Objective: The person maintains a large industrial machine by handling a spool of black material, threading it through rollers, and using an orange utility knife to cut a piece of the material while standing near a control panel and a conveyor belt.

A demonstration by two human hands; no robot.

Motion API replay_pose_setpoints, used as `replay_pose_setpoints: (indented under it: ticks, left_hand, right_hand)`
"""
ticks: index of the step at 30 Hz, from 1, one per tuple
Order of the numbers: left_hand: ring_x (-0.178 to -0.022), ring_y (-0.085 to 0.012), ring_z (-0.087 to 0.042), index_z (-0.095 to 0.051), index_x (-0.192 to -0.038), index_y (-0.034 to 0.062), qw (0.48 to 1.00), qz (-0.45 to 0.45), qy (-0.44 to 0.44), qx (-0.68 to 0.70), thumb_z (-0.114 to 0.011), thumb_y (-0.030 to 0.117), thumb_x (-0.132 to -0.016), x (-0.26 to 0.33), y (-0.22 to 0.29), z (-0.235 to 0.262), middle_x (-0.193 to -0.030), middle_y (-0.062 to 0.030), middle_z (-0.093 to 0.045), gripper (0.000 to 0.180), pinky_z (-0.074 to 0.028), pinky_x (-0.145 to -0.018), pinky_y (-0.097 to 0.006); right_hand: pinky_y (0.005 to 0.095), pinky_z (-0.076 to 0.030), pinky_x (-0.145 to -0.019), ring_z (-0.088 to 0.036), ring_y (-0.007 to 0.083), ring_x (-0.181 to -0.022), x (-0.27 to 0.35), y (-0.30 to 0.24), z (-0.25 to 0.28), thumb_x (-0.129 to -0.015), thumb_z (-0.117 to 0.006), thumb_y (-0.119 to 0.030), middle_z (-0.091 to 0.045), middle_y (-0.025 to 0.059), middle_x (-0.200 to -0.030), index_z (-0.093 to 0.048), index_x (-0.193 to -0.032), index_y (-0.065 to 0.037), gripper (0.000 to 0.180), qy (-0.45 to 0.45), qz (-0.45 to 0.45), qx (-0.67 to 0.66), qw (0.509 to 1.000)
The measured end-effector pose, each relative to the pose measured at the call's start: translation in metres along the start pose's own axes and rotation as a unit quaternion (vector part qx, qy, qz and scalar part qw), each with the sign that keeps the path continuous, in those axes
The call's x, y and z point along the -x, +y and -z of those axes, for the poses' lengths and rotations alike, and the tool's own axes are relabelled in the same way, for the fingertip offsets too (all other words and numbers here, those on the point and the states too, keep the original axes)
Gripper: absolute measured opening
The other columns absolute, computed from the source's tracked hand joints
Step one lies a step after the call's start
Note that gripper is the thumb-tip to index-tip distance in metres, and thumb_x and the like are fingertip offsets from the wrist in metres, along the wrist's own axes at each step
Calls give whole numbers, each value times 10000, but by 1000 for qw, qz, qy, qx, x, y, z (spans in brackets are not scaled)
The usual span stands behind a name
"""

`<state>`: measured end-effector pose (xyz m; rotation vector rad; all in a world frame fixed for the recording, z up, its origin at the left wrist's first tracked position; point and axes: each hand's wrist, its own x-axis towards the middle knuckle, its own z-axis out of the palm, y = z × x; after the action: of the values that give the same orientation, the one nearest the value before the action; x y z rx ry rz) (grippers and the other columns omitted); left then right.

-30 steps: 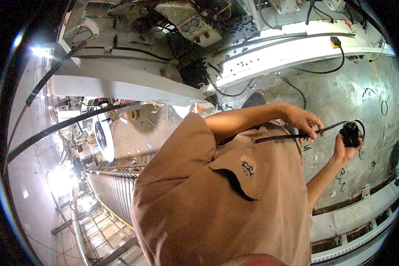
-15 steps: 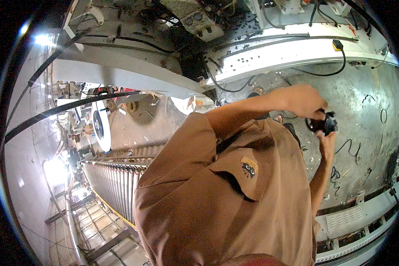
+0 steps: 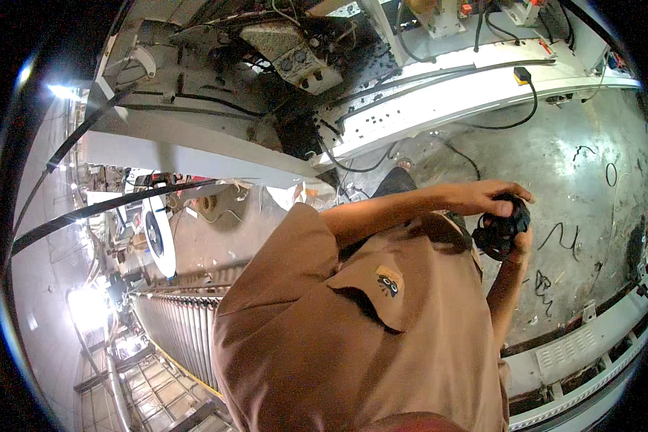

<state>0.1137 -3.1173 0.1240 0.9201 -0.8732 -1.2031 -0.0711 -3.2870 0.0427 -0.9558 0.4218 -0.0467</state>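
Both my hands are together on a black, rounded bundle [image 3: 498, 234], which looks like coiled cable, in front of my body at the right of the head view. My left hand [image 3: 486, 196] comes over its top, the thumb pressed against the coils and the fingers reaching along the far side. From below, my right hand [image 3: 523, 243] grips the bundle's right edge, with most of its fingers hidden behind it. Loops and gaps show in the bundle, but its ends cannot be made out.
A white machine frame [image 3: 439, 108] with small black bits runs across the top. A black plug on a cable [image 3: 523, 76] hangs at its edge. Loose black cord [image 3: 565, 241] lies on the grey floor. Rollers [image 3: 176, 335] stand at lower left, a slotted metal rail [image 3: 561, 353] at lower right.
Both hands and the black bundle have moved down and left, closer to my body. My left hand has gone from bent fingers to straighter ones over the bundle. The whole view has shifted slightly.
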Motion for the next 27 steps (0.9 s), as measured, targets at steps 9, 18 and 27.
replay_pose_setpoints:
  ticks: [9, 18, 27]
  left_hand:
    - [-1353, -323, -465, -393, -1533, 25, 976, -34, 36, -213, -998, 459, -598, 13, 14, -5, -1377, -165, -488, 1196, -380, -1142, -416]
    - [-1187, -405, -582, -353, -1569, 87, 930, 4, 158, -331, -835, 262, -838, 25, 10, 8, -1262, -209, -531, 893, -488, -1009, -463]
    - [-1261, -444, -525, -372, -1555, 76, 917, 8, 188, -351, -668, 397, -979, 24, -1, 2, -1270, -235, -508, 723, -444, -1046, -503]
  right_hand:
    - [426, -642, -840, -724, 303, -1032, -6, -7, -30, -704, -849, -636, -685, 161, -1187, -582, -1311, 15, 930, 87, -20, -78, 993]
    - [321, -582, -777, -677, 187, -942, -18, -47, -101, -950, -624, -635, -659, 69, -1095, -574, -1262, -89, 631, 130, 4, -6, 992]
    - [395, -523, -1006, -599, 264, -1207, -38, -12, -127, -815, -806, -617, -568, 108, -1344, -480, -1449, -58, 906, 127, 113, -64, 983]
